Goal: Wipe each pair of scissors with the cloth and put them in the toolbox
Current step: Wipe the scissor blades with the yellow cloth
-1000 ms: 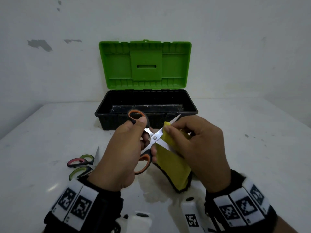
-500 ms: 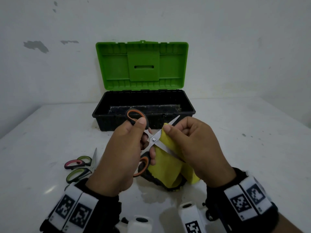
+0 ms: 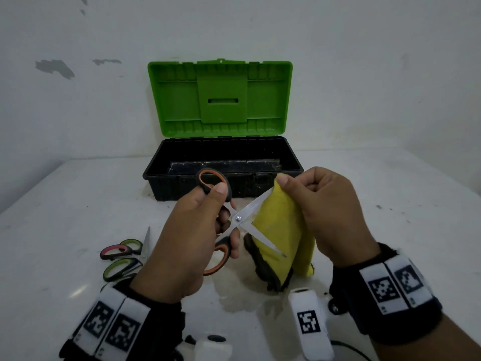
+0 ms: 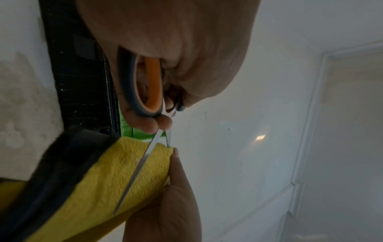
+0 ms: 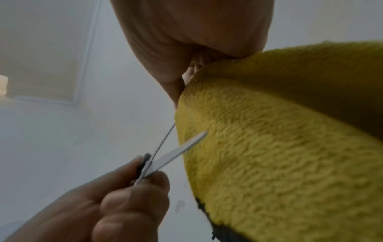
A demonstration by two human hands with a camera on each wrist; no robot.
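Note:
My left hand (image 3: 197, 230) grips the orange-and-grey handles of a pair of scissors (image 3: 238, 218), blades spread wide, held above the table in front of the toolbox (image 3: 161, 175). My right hand (image 3: 320, 212) pinches a yellow cloth (image 3: 281, 235) with a black edge around the tip of the upper blade; the lower blade lies across the hanging cloth. The left wrist view shows the orange handle (image 4: 151, 85) and a blade (image 4: 136, 173) on the cloth (image 4: 99, 188). The right wrist view shows the cloth (image 5: 279, 155) and both blades (image 5: 178, 152). The toolbox stands open, green lid (image 3: 220, 100) up.
Two more pairs of scissors lie on the white table (image 3: 65, 204) at the left: one with red-and-green handles (image 3: 121, 250), one with green handles (image 3: 118, 269). The wall stands right behind the toolbox.
My right hand has slid the cloth along the upper blade from near the pivot out to its tip. The scissors have opened wider. The left hand stays about where it was.

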